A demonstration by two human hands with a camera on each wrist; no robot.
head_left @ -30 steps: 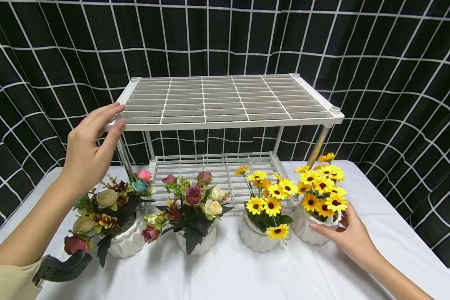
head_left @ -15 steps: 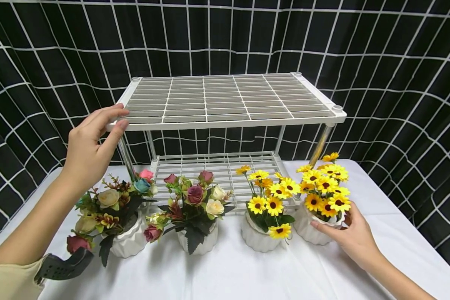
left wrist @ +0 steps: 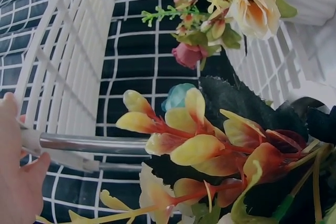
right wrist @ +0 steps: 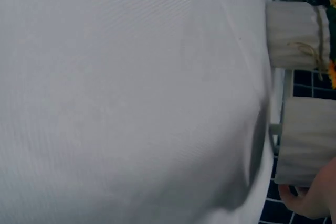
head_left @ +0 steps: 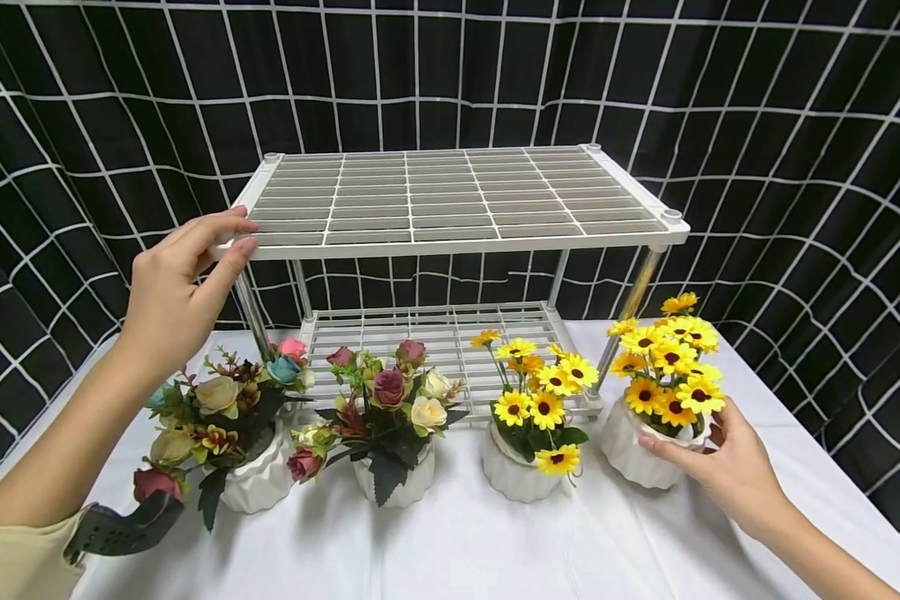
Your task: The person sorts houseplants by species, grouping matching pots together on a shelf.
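Left hand: my left hand (head_left: pixel 174 304) grips the front left corner of the white rack (head_left: pixel 450 200), fingers curled over the top shelf's edge and the thumb under it; the left wrist view shows the fingers (left wrist: pixel 18 182) against the rack's chrome post (left wrist: pixel 94 144).

Rack: I see a two-shelf slatted rack standing at the back of the surface (head_left: pixel 457 542), which is covered in a white cloth, with the black grid curtain (head_left: pixel 82 125) behind it.

Left rose pot: a white ribbed pot of mixed roses (head_left: pixel 225 433) sits on the surface just below my left hand, in front of the rack's left post.

Middle rose pot: a second pot of roses (head_left: pixel 390 425) stands just beside the first, in front of the lower shelf.

Near sunflower pot: a white pot of yellow sunflowers (head_left: pixel 528 425) stands right of the roses, near the rack's front right leg.

Held sunflower pot: the far right sunflower pot (head_left: pixel 663 400) sits at the right end of the row, apart from its neighbour; from the head view I cannot tell whether it rests on the cloth or is lifted.

Right hand: my right hand (head_left: pixel 727 467) holds that pot, thumb and fingers wrapped round its white ribbed wall (right wrist: pixel 307 140) near the rim.
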